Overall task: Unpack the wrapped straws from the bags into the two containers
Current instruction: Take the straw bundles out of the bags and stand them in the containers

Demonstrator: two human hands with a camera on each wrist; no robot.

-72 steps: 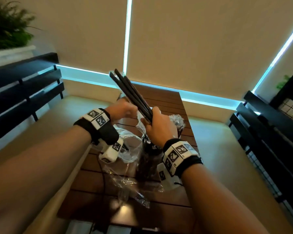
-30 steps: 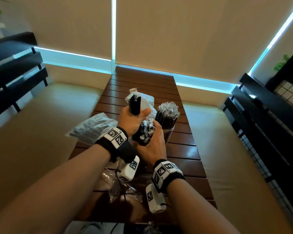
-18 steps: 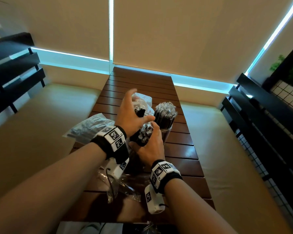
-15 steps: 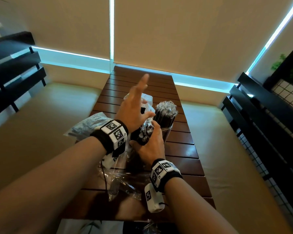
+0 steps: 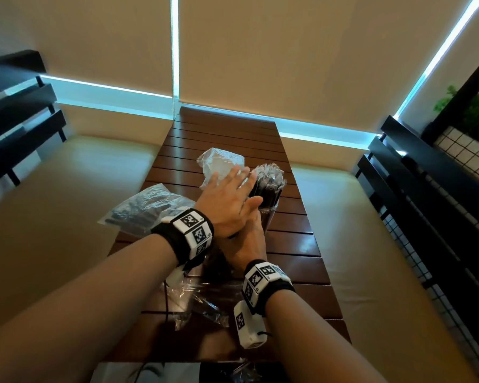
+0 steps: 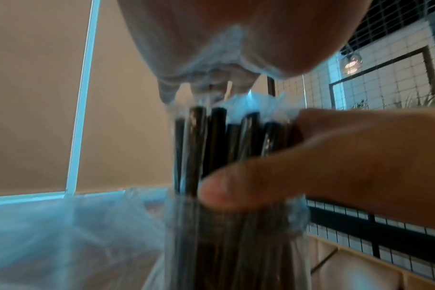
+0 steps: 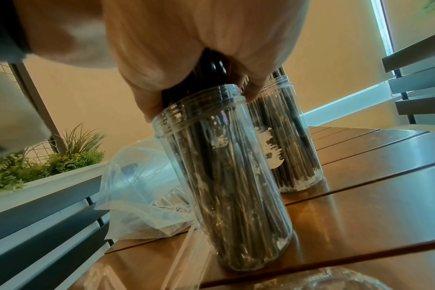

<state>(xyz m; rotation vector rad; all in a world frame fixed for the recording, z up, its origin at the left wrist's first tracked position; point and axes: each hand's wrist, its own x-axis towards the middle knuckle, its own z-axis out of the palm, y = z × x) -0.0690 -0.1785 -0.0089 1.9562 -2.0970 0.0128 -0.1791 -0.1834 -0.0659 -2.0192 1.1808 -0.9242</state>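
From the head view we see our left hand [image 5: 227,205] flat, fingers straight, pressing on the black wrapped straws; half a second ago it was raised above them. Our right hand [image 5: 246,244] wraps them underneath. The farther clear round plastic jar [image 5: 268,214] on the brown slatted wooden table [image 5: 293,244] stands full.

At the left wrist, the right thumb and fingers [image 6: 311,166] clasp the glossy black wrapped straws [image 6: 211,147].

At the right wrist, the nearer clear threaded plastic jar [image 7: 226,176] is packed with straws; a crinkled clear plastic bag [image 7: 142,186] lies beside it.
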